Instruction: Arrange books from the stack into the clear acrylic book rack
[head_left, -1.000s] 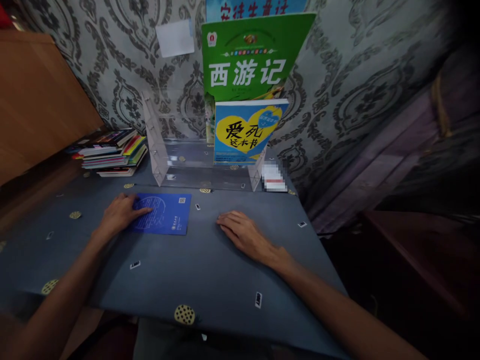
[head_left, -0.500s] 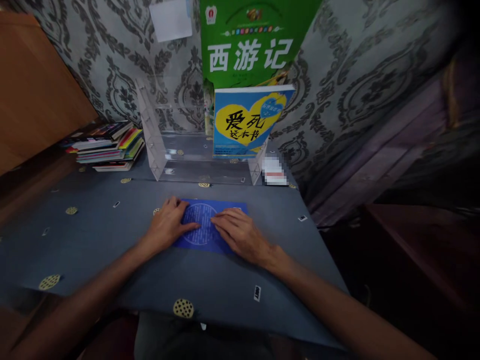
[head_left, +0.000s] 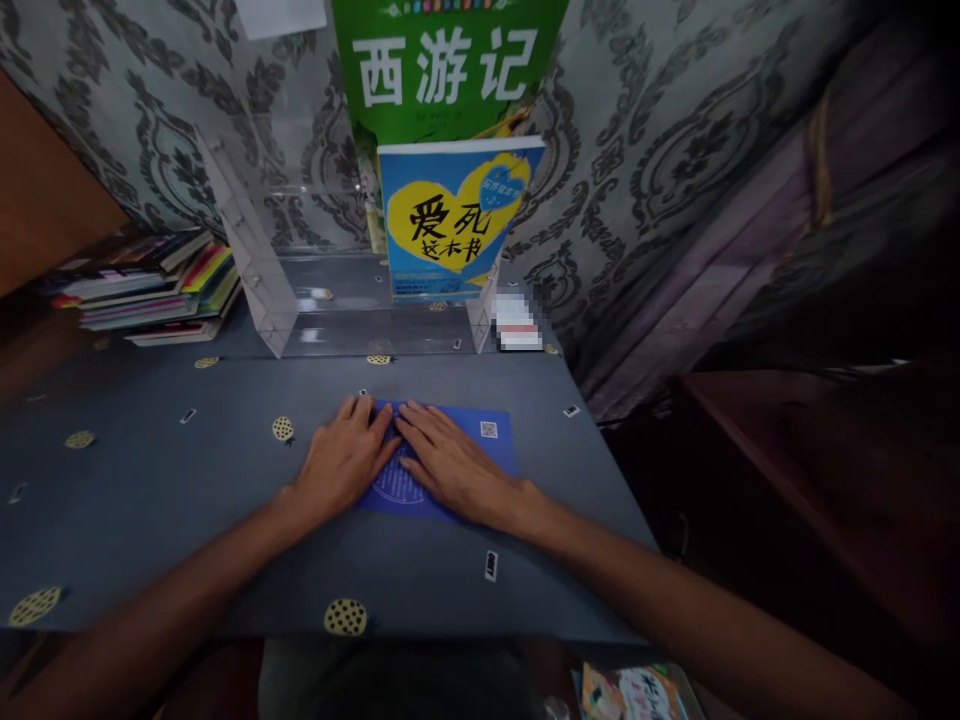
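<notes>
One table (head_left: 172,500) with a grey-blue cloth took the most space, and near its front edge there were two yellow pineapple prints. At the back of it stood one clear rack (head_left: 251,265) with two side walls. Two books leaned upright there, one behind the other: a big green book (head_left: 442,75) with three large white characters, and before it a smaller blue-and-yellow book (head_left: 450,220) with one heart shape. To the left of the rack lay one stack of books (head_left: 157,290); its books were several, but I could not count them exactly. One blue sheet (head_left: 495,465) lay flat on the cloth, in front of the rack, under the two hands. The left hand (head_left: 341,455) rested on its left part, with the fingers a little bent and slightly spread, and the thumb pointed inward. The right hand (head_left: 454,465) lay over its middle, the fingers extended and mostly close together, with the thumb apart. Neither hand pinched the sheet. The fingertips of both hands were near each other, but if they touched I could not tell. One white paper (head_left: 281,12) was on the wall, cut by the upper border. One colourful packet (head_left: 634,695) showed partly below the table, and one blurred white item (head_left: 517,322) lay just beside the rack, to the right.
</notes>
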